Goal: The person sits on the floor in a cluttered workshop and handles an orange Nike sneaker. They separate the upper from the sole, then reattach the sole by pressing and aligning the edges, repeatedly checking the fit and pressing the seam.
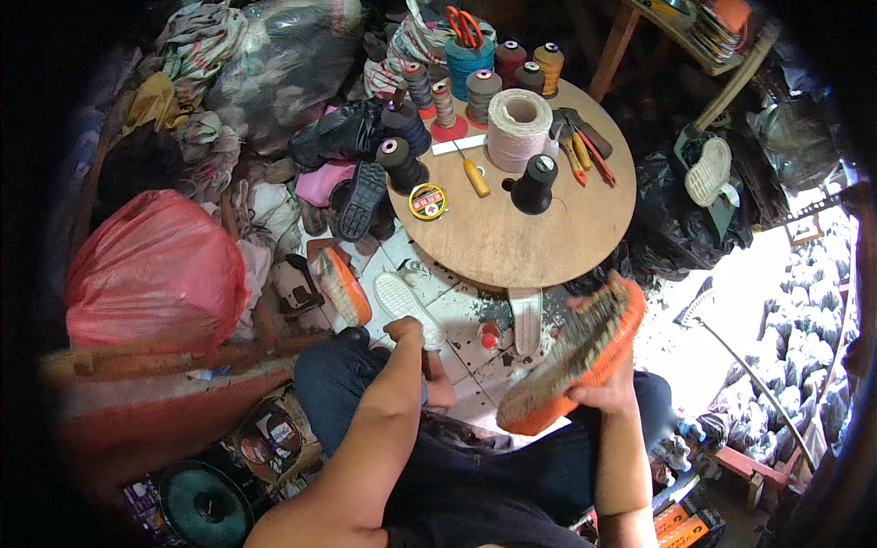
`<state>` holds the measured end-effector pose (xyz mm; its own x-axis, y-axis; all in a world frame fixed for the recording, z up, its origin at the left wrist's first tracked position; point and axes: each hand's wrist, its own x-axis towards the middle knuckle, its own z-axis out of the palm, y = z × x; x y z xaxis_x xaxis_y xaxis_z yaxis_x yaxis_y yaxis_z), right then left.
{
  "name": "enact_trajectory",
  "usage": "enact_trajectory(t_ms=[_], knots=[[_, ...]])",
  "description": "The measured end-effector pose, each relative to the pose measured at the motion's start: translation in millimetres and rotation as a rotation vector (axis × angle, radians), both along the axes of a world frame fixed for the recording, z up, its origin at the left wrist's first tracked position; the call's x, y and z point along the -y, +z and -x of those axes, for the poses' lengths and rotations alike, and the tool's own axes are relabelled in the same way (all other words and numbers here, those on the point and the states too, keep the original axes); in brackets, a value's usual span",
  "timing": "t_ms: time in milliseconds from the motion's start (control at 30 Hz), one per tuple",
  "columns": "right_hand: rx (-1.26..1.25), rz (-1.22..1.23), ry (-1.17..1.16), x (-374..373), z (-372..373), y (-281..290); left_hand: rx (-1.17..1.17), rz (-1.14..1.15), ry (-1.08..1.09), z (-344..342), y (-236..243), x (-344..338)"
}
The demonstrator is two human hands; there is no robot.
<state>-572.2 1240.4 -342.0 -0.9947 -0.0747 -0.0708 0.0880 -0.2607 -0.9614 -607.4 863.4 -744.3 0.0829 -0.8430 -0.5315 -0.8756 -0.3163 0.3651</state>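
Observation:
My left hand [404,331] reaches down to a white rubber sole [404,301] on the tiled floor, its fingers closed on the sole. My right hand [600,395] grips an orange shoe [571,361], held tilted over my right knee with its worn, dirty underside showing. Another orange shoe [338,283] lies left of the white sole. A second white sole [527,320] lies below the round table's edge, with a small red object [489,336] between the soles.
A round wooden table [512,237] holds several thread spools [517,128], pliers [594,155], an awl [475,178] and a tin [427,201]. Plastic bags [155,269], cloths and footwear pile up on the left. A wooden stand [621,36] and metal shoe form [708,169] stand right.

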Motion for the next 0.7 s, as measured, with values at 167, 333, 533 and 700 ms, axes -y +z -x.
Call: enact_trajectory(t_ms=[167,333,533,700], knots=[[0.003,0.134,0.114,5,-8,10,-0.330,-0.240,0.212,-16,79,-24],[-0.002,0.338,0.111,-2,-28,31,-1.119,-0.577,0.050,-48,213,-48],[-0.178,0.462,0.045,-11,-66,63,-1.525,-1.062,-0.210,-105,350,-55],[-0.203,0.604,0.012,-13,-102,75,-1.571,-1.438,-0.301,-134,413,-58]])
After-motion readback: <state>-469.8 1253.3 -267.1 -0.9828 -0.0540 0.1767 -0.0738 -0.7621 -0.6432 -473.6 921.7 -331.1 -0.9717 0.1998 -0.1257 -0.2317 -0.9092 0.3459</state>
